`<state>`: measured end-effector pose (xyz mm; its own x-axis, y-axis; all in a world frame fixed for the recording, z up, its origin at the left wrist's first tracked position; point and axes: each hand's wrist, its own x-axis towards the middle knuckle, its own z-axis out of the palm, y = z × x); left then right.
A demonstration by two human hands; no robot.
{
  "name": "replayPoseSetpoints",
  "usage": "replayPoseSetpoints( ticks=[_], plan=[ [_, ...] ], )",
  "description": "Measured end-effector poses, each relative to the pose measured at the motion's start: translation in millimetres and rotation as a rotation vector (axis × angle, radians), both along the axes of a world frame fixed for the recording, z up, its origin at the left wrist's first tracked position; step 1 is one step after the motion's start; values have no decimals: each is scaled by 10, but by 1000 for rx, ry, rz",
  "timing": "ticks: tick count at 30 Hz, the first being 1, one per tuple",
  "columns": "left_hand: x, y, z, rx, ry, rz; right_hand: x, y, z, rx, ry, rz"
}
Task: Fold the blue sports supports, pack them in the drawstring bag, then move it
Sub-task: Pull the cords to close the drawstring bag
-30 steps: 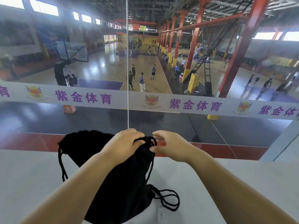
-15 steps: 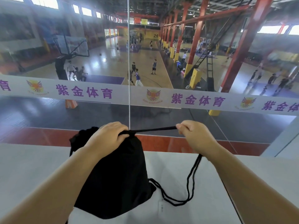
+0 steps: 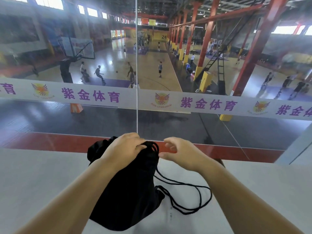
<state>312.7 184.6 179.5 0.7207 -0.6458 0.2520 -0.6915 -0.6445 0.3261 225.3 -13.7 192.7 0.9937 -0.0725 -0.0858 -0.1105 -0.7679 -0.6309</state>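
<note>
Nearest to the camera, two bare forearms reach forward over a pale grey flat table surface. Between them lies the black fabric drawstring bag, with its bottom toward the person and its gathered mouth at the far end, close to the far edge of the surface. The blue sports supports are not visible; whether they are inside the bag cannot be told.

A thin black drawstring cord comes out from the mouth of the bag and lies in loose loops on the surface, on the right side of the bag, touching it near the lower corner.

The left hand rests on top of the gathered mouth, and its fingers are curled down and clamped on the bunched fabric. The right hand is just beside the mouth. Its fingers are apart and loosely bent, holding nothing; only the thumb tip is very close to the bag edge.

Beyond the hands stands a clear glass pane with a white banner with purple characters across it. Far behind the glass, a basketball court with small figures of players and red steel columns is seen.
</note>
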Motion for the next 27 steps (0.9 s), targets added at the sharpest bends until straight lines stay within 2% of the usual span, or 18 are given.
replayPoseSetpoints(
  ticks=[5, 9, 13, 16, 22, 27],
  plan=[
    [-17, 54, -10, -25, -21, -1, 137, 258, -79, -14, -48, 48],
    [-35, 159, -37, -75, -21, 11, 147, 331, -79, 100, -70, 25],
    [-75, 397, -56, -151, -42, 202, 125, 326, 3, 144, -180, -88],
    [-73, 628, -128, -152, 19, 301, 103, 295, 30, 178, -253, -186],
    [-98, 804, -285, -117, 250, 281, 80, 317, -112, 280, -368, -298],
    [-61, 696, -312, -212, 245, 329, -22, 361, -151, 344, -419, -277]
  ],
)
